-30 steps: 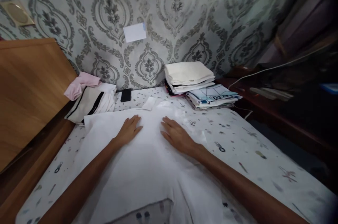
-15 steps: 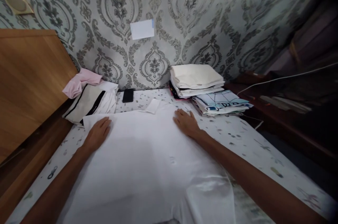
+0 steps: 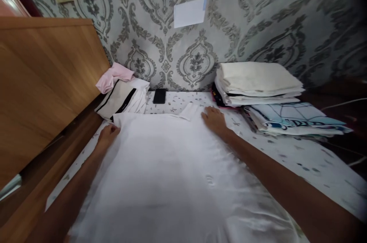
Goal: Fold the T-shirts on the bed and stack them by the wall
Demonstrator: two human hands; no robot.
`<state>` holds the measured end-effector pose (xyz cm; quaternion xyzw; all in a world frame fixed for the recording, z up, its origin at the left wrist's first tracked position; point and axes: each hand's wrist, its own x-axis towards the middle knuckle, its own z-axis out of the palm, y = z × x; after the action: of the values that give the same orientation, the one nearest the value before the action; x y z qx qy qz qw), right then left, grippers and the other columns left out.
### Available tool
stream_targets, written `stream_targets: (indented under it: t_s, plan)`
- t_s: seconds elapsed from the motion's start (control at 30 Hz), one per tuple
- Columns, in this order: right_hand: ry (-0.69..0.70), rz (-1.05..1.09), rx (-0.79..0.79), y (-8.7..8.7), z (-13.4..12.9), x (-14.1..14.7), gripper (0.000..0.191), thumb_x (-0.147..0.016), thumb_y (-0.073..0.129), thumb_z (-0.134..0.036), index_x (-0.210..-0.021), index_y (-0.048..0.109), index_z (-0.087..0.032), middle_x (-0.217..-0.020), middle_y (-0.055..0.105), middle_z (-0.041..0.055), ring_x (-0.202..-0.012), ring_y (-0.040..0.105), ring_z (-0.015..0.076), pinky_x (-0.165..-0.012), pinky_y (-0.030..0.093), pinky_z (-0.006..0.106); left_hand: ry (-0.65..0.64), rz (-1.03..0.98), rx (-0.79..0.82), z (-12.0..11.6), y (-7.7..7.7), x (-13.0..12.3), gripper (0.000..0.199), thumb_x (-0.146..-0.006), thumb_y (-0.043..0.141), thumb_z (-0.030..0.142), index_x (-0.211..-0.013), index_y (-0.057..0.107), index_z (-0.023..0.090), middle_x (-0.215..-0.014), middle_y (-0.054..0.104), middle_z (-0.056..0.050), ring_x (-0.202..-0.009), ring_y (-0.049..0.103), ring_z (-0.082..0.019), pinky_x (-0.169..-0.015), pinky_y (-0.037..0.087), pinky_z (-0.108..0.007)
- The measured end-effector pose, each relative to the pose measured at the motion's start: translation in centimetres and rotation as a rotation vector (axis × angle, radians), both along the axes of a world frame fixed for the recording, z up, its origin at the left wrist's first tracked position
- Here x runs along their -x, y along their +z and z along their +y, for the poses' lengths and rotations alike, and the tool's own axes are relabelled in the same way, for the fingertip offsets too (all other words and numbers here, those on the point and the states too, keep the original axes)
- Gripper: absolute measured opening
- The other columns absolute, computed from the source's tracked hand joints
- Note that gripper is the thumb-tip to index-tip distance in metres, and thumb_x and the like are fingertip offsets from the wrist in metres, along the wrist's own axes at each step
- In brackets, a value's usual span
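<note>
A white shirt (image 3: pixel 160 159) lies spread over a patterned sheet, its collar (image 3: pixel 189 111) at the far edge. My left hand (image 3: pixel 109 134) is at the shirt's far left corner, fingers curled and closed on the fabric edge. At the far right, beside the collar, my right hand (image 3: pixel 213 120) rests on the shirt with its palm down and fingers bent slightly apart. Small wrinkles run through the cloth near my right forearm.
A black phone (image 3: pixel 159 96) lies near the wall. Folded clothes (image 3: pixel 116 98) with a pink cloth (image 3: pixel 114 76) are at the left by a wooden panel (image 3: pixel 51 71). Right of the shirt stand a cream stack (image 3: pixel 258 76) and a printed stack (image 3: pixel 295 117).
The view has turned left and moved closer. My left hand has gone from lying flat on the shirt to its left edge, fingers now curled. My right hand stays by the collar.
</note>
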<state>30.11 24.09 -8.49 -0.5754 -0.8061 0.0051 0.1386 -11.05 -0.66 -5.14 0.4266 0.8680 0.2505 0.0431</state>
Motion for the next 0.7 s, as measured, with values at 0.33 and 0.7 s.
stream_targets:
  t_s: [0.33,0.7]
  plan:
    - [0.025,0.014,-0.004,-0.4,0.3,-0.4,0.046,-0.099,0.032,-0.033,-0.131,0.057,-0.01,-0.135,0.058,0.0182,-0.124,0.05,0.0309,-0.101,0.04,0.044,0.174,0.193,0.176,1.3,0.7,0.1,0.041,-0.082,0.058,0.053,-0.1,0.065,0.017,-0.118,0.067,-0.019,-0.113,0.061,-0.037,-0.088,0.048,-0.042]
    - [0.032,0.045,0.011,-0.4,0.2,-0.5,0.048,-0.099,0.034,-0.034,-0.133,0.057,-0.01,-0.137,0.058,0.0178,-0.127,0.048,0.0315,-0.104,0.038,0.046,0.094,0.33,0.219,1.1,2.2,-0.7,0.034,-0.097,0.033,0.03,-0.119,0.055,0.015,-0.096,0.072,-0.015,-0.091,0.068,-0.029,-0.076,0.049,-0.036]
